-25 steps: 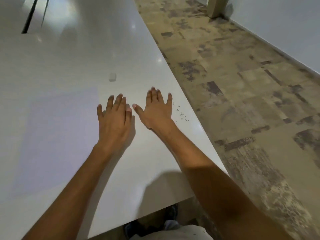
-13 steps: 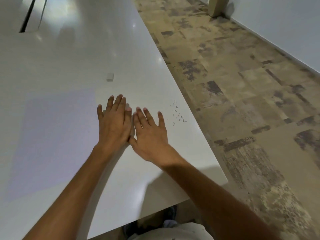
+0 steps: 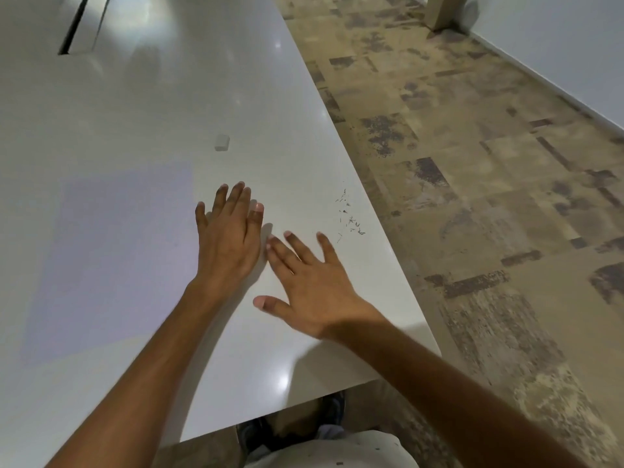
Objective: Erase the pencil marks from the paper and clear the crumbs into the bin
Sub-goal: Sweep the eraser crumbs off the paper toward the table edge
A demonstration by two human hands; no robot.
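A pale sheet of paper [image 3: 111, 258] lies flat on the white table [image 3: 175, 96], left of both hands. My left hand [image 3: 228, 238] rests flat on the table at the paper's right edge, fingers straight. My right hand [image 3: 310, 282] lies flat just right of it and nearer to me, fingers spread, holding nothing. A scatter of dark eraser crumbs [image 3: 349, 216] sits near the table's right edge, just beyond my right fingertips. A small white eraser [image 3: 222, 142] lies further back on the table. No bin is in view.
The table's right edge [image 3: 381, 217] runs diagonally beside a patchy brown floor [image 3: 489, 197]. A dark slot [image 3: 76, 27] cuts the tabletop at the far left. A white wall [image 3: 574, 45] stands at the right. My shoes [image 3: 331, 410] show under the near edge.
My right hand has slid back towards me and leftward, away from the crumbs, which now lie uncovered near the edge. My left hand has stayed in place.
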